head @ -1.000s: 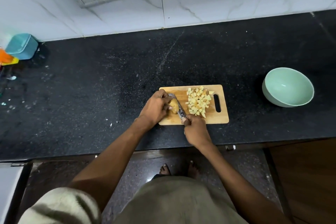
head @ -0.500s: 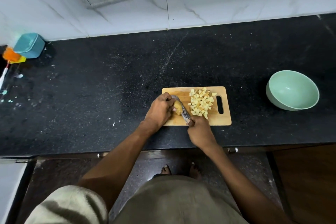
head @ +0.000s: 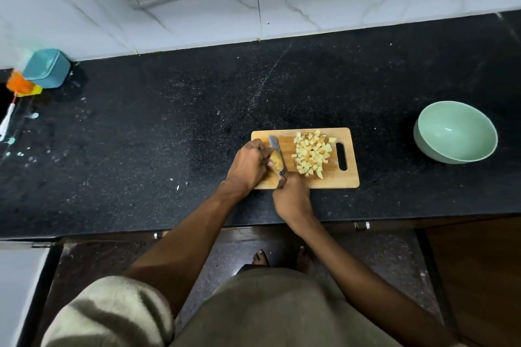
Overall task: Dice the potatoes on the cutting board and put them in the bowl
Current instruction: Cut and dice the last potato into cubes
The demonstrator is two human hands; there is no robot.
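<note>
Slicing through the last yellow potato chunk [head: 277,160] on the rectangular wooden cutting board [head: 348,182], the right hand [head: 291,200] is gripping the steel knife [head: 275,146], fingers wrapped tight around its handle. The left hand [head: 248,167] is pinching the chunk, fingertips touching the blade, so a slip risks a cut. Pale diced cubes [head: 311,155] are sitting loosely heaped; the mint-green ceramic bowl [head: 423,144] is standing well apart on the black speckled tabletop [head: 141,149], inviting spills.

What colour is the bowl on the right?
Pale mint green, inside and out; the bowl shows clearly in the head view.
</note>
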